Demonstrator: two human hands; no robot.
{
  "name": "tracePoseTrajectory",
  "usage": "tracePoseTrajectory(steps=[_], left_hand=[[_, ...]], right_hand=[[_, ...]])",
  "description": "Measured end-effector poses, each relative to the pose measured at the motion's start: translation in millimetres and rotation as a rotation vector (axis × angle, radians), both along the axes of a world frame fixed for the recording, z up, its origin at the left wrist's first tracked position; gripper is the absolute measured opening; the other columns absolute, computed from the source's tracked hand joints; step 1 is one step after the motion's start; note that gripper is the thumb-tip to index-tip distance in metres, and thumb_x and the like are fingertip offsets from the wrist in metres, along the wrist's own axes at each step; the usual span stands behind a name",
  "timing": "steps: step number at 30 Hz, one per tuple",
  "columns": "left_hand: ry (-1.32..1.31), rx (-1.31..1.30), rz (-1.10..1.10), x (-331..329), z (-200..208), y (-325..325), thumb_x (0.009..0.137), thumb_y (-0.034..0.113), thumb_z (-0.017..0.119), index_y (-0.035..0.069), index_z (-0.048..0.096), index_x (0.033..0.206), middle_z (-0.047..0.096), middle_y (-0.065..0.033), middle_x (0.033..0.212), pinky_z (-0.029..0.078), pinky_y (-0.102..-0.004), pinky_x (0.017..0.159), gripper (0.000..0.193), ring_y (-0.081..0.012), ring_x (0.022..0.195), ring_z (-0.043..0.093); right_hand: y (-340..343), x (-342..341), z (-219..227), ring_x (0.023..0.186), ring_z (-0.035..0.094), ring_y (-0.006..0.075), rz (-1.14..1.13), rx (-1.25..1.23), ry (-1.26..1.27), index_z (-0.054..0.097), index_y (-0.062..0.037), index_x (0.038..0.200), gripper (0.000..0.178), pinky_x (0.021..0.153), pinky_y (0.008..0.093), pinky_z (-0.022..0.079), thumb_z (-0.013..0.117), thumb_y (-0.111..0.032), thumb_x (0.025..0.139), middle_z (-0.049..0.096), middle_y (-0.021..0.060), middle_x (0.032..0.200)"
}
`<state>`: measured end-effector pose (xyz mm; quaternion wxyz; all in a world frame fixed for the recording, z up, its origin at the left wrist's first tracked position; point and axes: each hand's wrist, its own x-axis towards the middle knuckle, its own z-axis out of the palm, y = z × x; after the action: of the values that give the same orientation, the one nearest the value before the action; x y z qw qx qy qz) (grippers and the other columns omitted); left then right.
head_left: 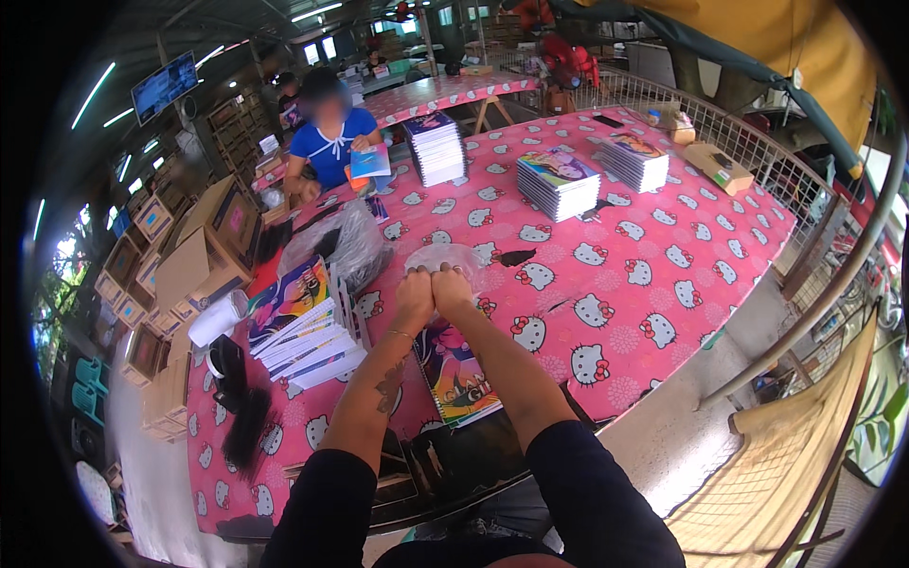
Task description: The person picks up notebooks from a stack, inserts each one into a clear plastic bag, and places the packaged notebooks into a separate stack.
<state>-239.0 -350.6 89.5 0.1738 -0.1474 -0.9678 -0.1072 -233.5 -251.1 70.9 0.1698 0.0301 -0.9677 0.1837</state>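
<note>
Notebook: a spiral-bound notebook (pixel 459 379) with a bright cover lies flat below the forearms, coil toward the left; its far end is hidden, so I cannot tell whether it touches the bag.
Clear bag: the thin clear bag (pixel 445 258) spreads just beyond the notebook's far end, its near edge bunched at the fingers.
Left hand: the left hand (pixel 416 293) is curled into a loose fist, pinching the bag's near edge.
Right hand: the right hand (pixel 452 291) is curled the same way, knuckles pressed against the left hand's.
Bag tear: thin film might split if the two fists pulled apart hard, or if the notebook's coil or a corner caught it.
Bent cover: a wrist bearing down on the notebook could crease its cover.
Leaning pile: a fanned notebook pile (pixel 308 346) sits left of the notebook; a knock from the left forearm could make it slide, as its layers are uneven.
Loose bags: a crumpled heap of clear bags (pixel 355 246) lies beyond the notebook, to the left; such light film could drift or cling together in a draught.
Dark patch: on the pink tablecloth (pixel 606 275), a dark patch (pixel 516 257) lies beyond the notebook, to the right; if it is a tear, film might snag there.
</note>
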Motion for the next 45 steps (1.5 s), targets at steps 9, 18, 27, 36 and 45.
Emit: tracePoseTrajectory(steps=[9,18,27,36,45], left_hand=[[0.029,-0.062,-0.066,3.7,4.4,-3.2,0.086,0.011,0.062,0.003,0.062,0.103,0.066,-0.0204,0.099,0.057,-0.0477,0.079,0.018,-0.0402,0.092,0.069],[0.097,-0.215,-0.111,-7.8,6.7,-13.5,0.08,0.014,0.066,0.004,0.073,0.088,0.068,-0.0164,0.101,0.057,-0.0454,0.078,0.015,-0.0372,0.091,0.069],[0.068,-0.199,-0.201,-27.9,-6.0,-30.4,0.08,0.015,0.065,0.004,0.074,0.086,0.071,-0.0191,0.094,0.057,-0.0453,0.078,0.015,-0.0381,0.088,0.07],[-0.197,0.504,-0.096,-35.8,-5.0,-34.2,0.077,0.021,0.067,0.003,0.072,0.095,0.072,-0.0219,0.092,0.053,-0.0449,0.079,0.025,-0.0382,0.088,0.07],[-0.274,0.314,0.066,-50.7,-46.3,-52.8,0.076,0.019,0.068,0.004,0.071,0.108,0.07,-0.0225,0.106,0.051,-0.0462,0.085,0.036,-0.0385,0.1,0.068]], right_hand=[[-1.5,10.1,11.1,0.116,0.059,0.0297,-0.034,-0.003,0.011,0.069,-0.0139,0.11,0.025,0.096,0.0504,0.048,0.064,-0.018,0.086,0.061,0.008,0.12],[11.7,13.8,6.4,0.123,0.054,0.0277,0.092,0.002,0.036,0.067,-0.0144,0.113,0.029,0.097,0.0528,0.046,0.066,-0.022,0.085,0.057,0.0054,0.124],[15.8,-1.8,13.3,0.112,0.061,0.0335,0.022,0.048,-0.049,0.072,-0.0084,0.108,0.031,0.092,0.0485,0.051,0.064,-0.028,0.085,0.063,0.0114,0.117],[17.3,-8.2,5.7,0.087,0.068,0.0398,0.023,-0.513,0.43,0.072,-0.0056,0.088,0.016,0.079,0.0482,0.055,0.069,-0.016,0.077,0.07,0.0217,0.097],[2.5,-17.9,-25.0,0.093,0.07,0.0391,0.209,-0.013,-0.037,0.074,-0.0037,0.089,0.016,0.08,0.0453,0.057,0.067,-0.015,0.08,0.071,0.0227,0.092]])
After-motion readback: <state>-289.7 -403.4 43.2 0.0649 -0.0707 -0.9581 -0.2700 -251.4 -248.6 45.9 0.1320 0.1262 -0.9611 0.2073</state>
